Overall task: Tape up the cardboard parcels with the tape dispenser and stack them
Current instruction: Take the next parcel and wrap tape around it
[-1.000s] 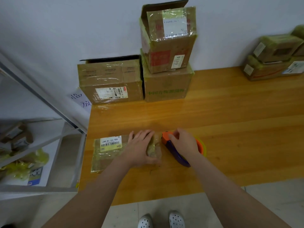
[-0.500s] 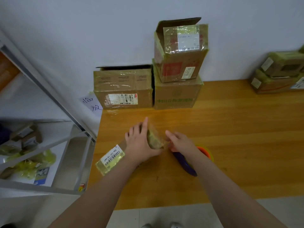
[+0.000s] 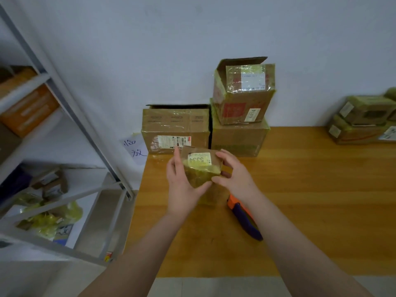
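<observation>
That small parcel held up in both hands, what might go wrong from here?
The small parcel is lifted off the wooden table, gripped only at its sides by the left hand and right hand, and its glossy tape wrap might let it slip and drop. The tape dispenser lies right under the right forearm, so lowering the arm could knock it. The top box in the stack behind sits crooked and could topple if bumped.

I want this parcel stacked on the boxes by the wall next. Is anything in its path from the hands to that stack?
Nothing visible blocks it. The parcel is held above the table by the left hand and right hand, just in front of the boxes. The tape dispenser lies nearer the person, under the right forearm.
</observation>
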